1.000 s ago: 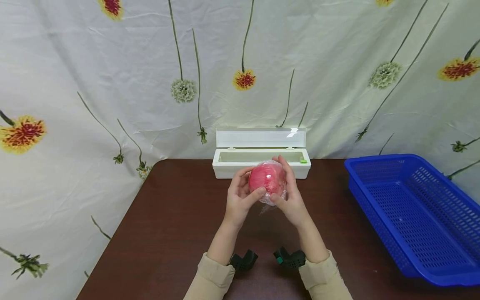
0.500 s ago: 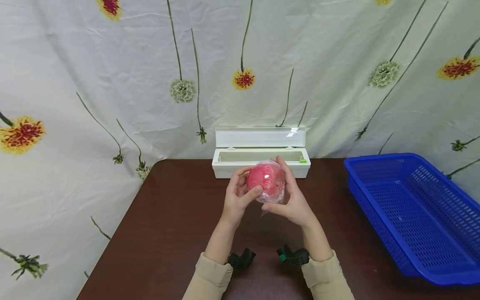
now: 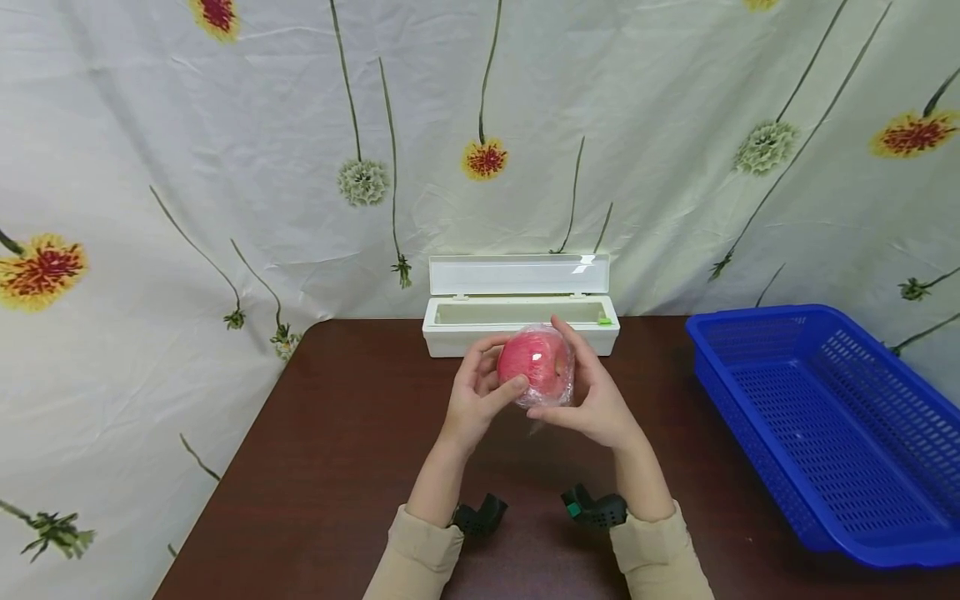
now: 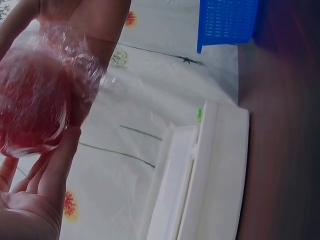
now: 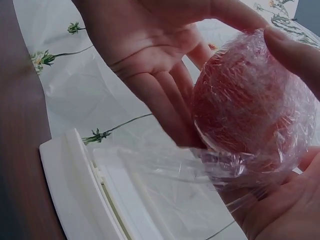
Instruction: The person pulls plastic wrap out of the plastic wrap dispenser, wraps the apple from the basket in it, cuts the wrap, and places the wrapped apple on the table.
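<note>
Held up over the table is a red apple (image 3: 531,362) wrapped in crinkled cling film, its stem hollow turned to the right. My left hand (image 3: 468,406) grips it from the left, thumb across the front and fingers behind. On the other side my right hand (image 3: 604,407) holds it too, a finger along the upper right and the thumb at the lower edge. Loose cling film (image 5: 220,167) trails off the apple in the right wrist view. The left wrist view shows bunched cling film (image 4: 75,55) beside the apple (image 4: 32,102), between both hands.
Behind the hands, at the table's back edge, stands a long white box (image 3: 450,343) with its lid raised and a small green piece on its right end. A blue perforated basket (image 3: 738,425) occupies the right side of the brown table (image 3: 322,467). Flowered cloth hangs behind.
My right thumb has slid from the apple's front down to its lower edge, and the right wrist has shifted rightward. Turned slightly, the apple now shows its stem hollow. The left hand keeps its grip.
</note>
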The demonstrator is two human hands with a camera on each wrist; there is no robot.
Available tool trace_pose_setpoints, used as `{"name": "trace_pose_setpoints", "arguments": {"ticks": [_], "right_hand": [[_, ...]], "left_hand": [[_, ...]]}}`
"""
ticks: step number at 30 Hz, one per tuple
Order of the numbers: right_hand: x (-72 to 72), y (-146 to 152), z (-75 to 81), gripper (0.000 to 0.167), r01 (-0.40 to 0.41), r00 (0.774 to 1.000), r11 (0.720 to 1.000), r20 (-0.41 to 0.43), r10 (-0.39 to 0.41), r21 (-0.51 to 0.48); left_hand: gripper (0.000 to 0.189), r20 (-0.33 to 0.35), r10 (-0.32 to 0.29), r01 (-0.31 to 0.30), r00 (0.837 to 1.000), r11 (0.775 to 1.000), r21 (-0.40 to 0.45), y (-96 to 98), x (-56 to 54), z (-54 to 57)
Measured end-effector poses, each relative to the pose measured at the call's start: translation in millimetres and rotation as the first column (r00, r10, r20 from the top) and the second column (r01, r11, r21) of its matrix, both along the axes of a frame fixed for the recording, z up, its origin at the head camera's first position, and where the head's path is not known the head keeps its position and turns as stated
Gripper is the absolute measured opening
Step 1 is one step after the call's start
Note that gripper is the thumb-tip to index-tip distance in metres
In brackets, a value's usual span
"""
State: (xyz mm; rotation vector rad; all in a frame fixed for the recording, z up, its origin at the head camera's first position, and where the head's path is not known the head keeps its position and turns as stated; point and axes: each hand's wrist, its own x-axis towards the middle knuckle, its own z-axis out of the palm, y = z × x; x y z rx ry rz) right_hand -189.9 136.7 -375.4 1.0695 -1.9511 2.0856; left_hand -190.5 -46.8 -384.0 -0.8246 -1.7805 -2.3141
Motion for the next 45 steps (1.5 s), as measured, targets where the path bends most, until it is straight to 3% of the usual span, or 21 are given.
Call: {"name": "trace_pose_setpoints", "arguments": {"ticks": [5, 10, 17, 23, 27, 30, 33, 40, 45], "right_hand": [[-0.6, 2, 0.8, 0.097, 0.023, 1.000, 1.000, 0.007, -0.023, 0.010], [-0.7, 3, 0.9, 0.094, 0.068, 0.998, 0.996, 0.014, -0.069, 0.057], [1.5, 3, 2.4, 0.094, 0.124, 0.991, 0.973, 0.022, -0.131, 0.197], [3.6, -1, 3.4, 0.098, 0.110, 0.992, 0.954, 0.028, -0.122, 0.277], [5.8, -3, 4.9, 0.097, 0.109, 0.992, 0.945, 0.034, -0.125, 0.310], [5.9, -4, 4.2, 0.096, 0.118, 0.991, 0.940, 0.027, -0.133, 0.319], [6.2, -4, 3.4, 0.096, 0.121, 0.990, 0.940, 0.030, -0.138, 0.320], [8.8, -4, 5.7, 0.096, 0.139, 0.986, 0.934, 0.039, -0.160, 0.328], [9.3, -5, 5.6, 0.094, 0.159, 0.983, 0.930, 0.036, -0.181, 0.331]], "left_hand": [[0.072, 0.002, 0.014, -0.014, 1.000, 0.995, -0.095, -3.9, -0.7, -0.4], [0.065, -0.051, 0.026, -0.033, 0.998, 0.989, -0.147, -7.4, -2.4, 0.8], [0.058, -0.138, 0.063, -0.090, 0.988, 0.976, -0.200, -12.8, 5.4, 14.5], [0.054, -0.226, 0.071, -0.151, 0.972, 0.920, -0.361, -14.1, 22.3, 36.0], [0.059, -0.235, 0.056, -0.162, 0.970, 0.872, -0.462, -14.6, 16.9, 25.3], [0.060, -0.237, 0.048, -0.164, 0.970, 0.851, -0.499, -14.5, 10.0, 13.8], [0.059, -0.221, 0.057, -0.162, 0.974, 0.856, -0.492, -14.0, 8.3, 9.6], [0.049, -0.213, 0.086, -0.164, 0.973, 0.909, -0.384, -7.8, 5.6, 7.0], [0.044, -0.234, 0.132, -0.208, 0.963, 0.918, -0.337, -2.3, 13.4, 18.9]]}}
